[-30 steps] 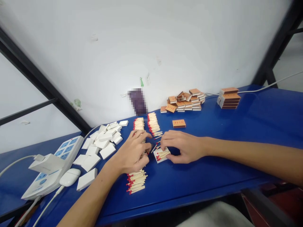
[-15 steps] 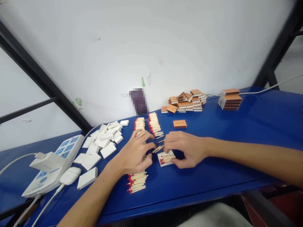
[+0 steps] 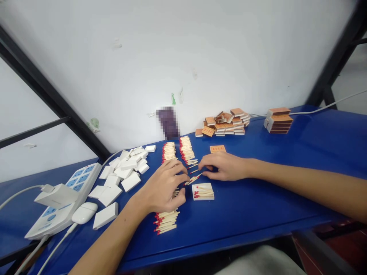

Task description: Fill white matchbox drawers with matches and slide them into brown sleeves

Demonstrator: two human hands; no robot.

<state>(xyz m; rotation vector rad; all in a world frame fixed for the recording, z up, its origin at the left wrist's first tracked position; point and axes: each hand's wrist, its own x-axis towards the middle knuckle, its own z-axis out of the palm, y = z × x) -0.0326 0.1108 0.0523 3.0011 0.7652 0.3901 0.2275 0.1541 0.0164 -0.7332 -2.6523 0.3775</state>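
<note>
Red-tipped matches lie in a white matchbox tray (image 3: 203, 192) on the blue table. My left hand (image 3: 169, 185) rests over the long row of matches (image 3: 167, 220), its fingers curved and apart near a few loose matches (image 3: 193, 179). Just above the tray, my right hand (image 3: 219, 166) has thumb and forefinger at the right ends of those loose matches, with a gap between the fingertips. A second row of matches (image 3: 187, 149) runs toward the wall. Behind my right hand lies an orange matchbox cover (image 3: 217, 148), partly hidden.
White trays (image 3: 123, 170) are heaped at the left, beside a power strip (image 3: 64, 202) and a white charging case (image 3: 85, 213). Orange matchboxes (image 3: 226, 124) lie piled by the wall, with a neat stack (image 3: 278, 121) at the right. A pixelated dark object (image 3: 168, 122) leans there.
My right hand has let go of the tray of matches and moved up to the loose matches, now partly covering the orange cover. My left hand has shifted slightly downward.
</note>
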